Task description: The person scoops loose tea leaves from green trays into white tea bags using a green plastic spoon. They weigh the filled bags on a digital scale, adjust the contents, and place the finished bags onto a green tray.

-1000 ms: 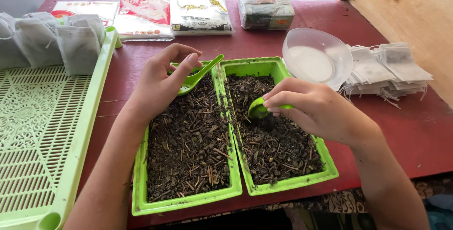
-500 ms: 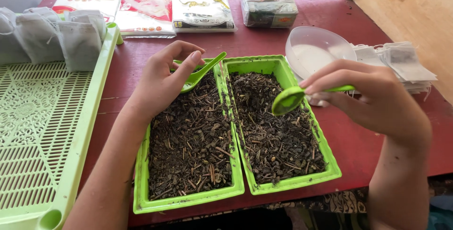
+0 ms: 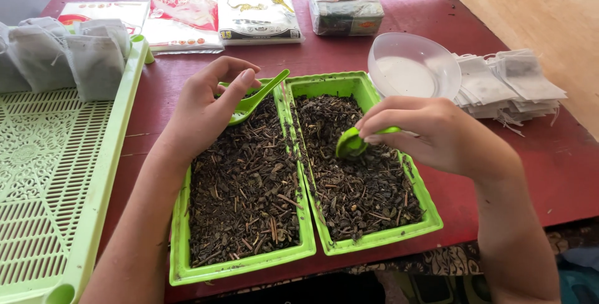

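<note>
Your right grip (image 3: 430, 135) pinches the small green plastic spoon (image 3: 352, 143); dip it shallowly into the dried dark leaves (image 3: 362, 185), keeping it level.

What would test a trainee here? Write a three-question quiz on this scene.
1. True or false: the right hand holds a spoon over the right tray.
2. What fills both trays?
A. water
B. dark dried leaves
C. rice
3. Fill in: the left hand rests on the ____ tray.

Key: 1 true; 2 B; 3 left.
</note>
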